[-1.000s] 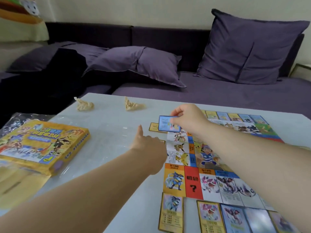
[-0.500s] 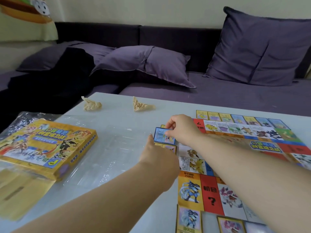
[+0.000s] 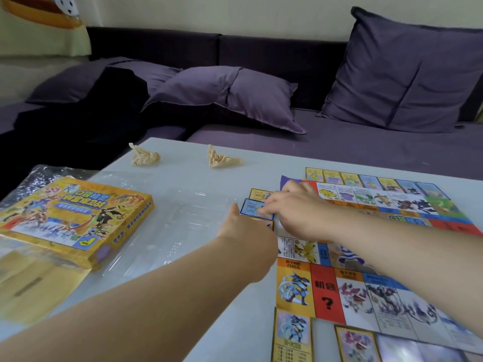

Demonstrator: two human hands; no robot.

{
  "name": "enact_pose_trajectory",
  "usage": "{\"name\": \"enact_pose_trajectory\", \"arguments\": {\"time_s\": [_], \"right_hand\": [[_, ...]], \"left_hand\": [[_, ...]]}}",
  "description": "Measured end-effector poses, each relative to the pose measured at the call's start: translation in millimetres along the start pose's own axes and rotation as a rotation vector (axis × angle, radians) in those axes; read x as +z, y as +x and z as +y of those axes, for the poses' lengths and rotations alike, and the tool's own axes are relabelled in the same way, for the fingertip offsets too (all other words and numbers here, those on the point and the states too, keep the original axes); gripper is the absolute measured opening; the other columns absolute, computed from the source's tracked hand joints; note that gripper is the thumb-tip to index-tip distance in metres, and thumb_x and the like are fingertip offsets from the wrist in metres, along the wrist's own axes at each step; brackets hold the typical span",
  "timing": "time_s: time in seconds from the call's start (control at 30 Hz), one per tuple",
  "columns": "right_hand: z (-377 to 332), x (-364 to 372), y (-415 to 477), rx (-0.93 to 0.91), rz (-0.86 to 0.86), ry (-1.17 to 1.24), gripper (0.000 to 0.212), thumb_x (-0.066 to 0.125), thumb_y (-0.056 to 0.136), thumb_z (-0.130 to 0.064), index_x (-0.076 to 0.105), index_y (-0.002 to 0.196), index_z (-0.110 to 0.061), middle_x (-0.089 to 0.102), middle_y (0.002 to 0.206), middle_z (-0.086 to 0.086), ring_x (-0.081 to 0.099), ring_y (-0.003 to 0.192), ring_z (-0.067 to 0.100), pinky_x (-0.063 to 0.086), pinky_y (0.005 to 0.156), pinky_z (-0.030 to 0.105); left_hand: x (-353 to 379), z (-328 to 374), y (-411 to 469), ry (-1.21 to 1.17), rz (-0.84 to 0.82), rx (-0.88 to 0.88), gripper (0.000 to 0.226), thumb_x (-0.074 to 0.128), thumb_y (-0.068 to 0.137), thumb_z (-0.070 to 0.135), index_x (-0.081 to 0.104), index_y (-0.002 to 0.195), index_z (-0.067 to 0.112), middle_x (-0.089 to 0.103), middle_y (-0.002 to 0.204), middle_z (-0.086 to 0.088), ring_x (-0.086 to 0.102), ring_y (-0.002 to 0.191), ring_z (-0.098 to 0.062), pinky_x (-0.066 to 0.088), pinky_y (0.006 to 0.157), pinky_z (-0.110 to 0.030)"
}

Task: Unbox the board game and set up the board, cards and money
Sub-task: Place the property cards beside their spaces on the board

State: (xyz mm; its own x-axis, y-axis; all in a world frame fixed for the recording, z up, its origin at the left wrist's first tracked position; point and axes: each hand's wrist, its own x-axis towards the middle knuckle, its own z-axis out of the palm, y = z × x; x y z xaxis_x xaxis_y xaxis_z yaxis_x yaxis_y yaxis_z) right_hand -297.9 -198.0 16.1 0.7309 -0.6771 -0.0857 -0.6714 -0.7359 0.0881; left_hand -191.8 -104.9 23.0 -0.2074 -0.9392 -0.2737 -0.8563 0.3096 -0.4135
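Here, the right hand is holding a blue card by its right end, just off the left edge of the board lying on the surface. A yellow card is lying just beyond. The left hand is blocking the spot nearer; its fingers are facing away, so I cannot tell their grip. The game box is sitting far left on clear wrap.
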Motion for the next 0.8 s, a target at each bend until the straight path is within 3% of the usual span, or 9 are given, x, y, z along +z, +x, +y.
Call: {"name": "enact_pose_trajectory", "arguments": {"time_s": [0.13, 0.27, 0.4, 0.53, 0.8], "right_hand": [[-1, -8, -9, 0.014, -0.072, 0.064, 0.062, 0.029, 0.092, 0.0, 0.045, 0.137, -0.041, 0.042, 0.143, -0.018, 0.011, 0.087, 0.008, 0.012, 0.084, 0.03], [1, -5, -9, 0.014, -0.062, 0.066, 0.054, 0.031, 0.095, -0.008, 0.05, 0.131, -0.044, 0.048, 0.136, -0.016, 0.005, 0.074, 0.004, 0.011, 0.083, 0.031], [9, 10, 0, -0.01, -0.017, 0.033, 0.043, 0.037, 0.097, -0.02, 0.053, 0.124, -0.05, 0.056, 0.122, -0.021, 0.011, 0.085, 0.004, 0.017, 0.088, 0.037], [8, 8, 1, 0.014, -0.035, 0.051, 0.048, 0.031, 0.095, -0.017, 0.052, 0.126, -0.048, 0.057, 0.121, -0.015, 0.027, 0.098, 0.014, 0.019, 0.088, 0.038], [8, 5, -2, 0.037, -0.06, 0.079, 0.054, 0.028, 0.092, -0.016, 0.05, 0.128, -0.05, 0.055, 0.125, -0.006, 0.03, 0.105, 0.02, 0.021, 0.092, 0.04]], "left_hand": [[-2, -1, -1, -0.034, 0.011, -0.013, 0.032, 0.04, 0.096, 0.018, 0.047, 0.127, 0.012, 0.053, 0.127, -0.004, 0.049, 0.118, -0.026, 0.016, 0.111, -0.052], [-2, 0, 0, -0.038, 0.019, -0.01, 0.031, 0.041, 0.095, 0.017, 0.047, 0.126, 0.012, 0.055, 0.124, -0.003, 0.052, 0.112, -0.025, 0.02, 0.109, -0.048], [-2, -1, 2, -0.043, 0.023, -0.007, 0.032, 0.041, 0.095, 0.016, 0.048, 0.126, 0.013, 0.053, 0.126, -0.002, 0.052, 0.114, -0.024, 0.021, 0.109, -0.046], [-4, -1, 3, -0.041, 0.009, -0.019, 0.035, 0.042, 0.095, 0.016, 0.046, 0.129, 0.012, 0.052, 0.13, -0.004, 0.05, 0.119, -0.026, 0.019, 0.111, -0.047], [-2, -1, 5, -0.042, 0.022, -0.016, 0.035, 0.042, 0.096, 0.018, 0.045, 0.131, 0.012, 0.052, 0.13, -0.003, 0.05, 0.118, -0.025, 0.02, 0.11, -0.048]]}}
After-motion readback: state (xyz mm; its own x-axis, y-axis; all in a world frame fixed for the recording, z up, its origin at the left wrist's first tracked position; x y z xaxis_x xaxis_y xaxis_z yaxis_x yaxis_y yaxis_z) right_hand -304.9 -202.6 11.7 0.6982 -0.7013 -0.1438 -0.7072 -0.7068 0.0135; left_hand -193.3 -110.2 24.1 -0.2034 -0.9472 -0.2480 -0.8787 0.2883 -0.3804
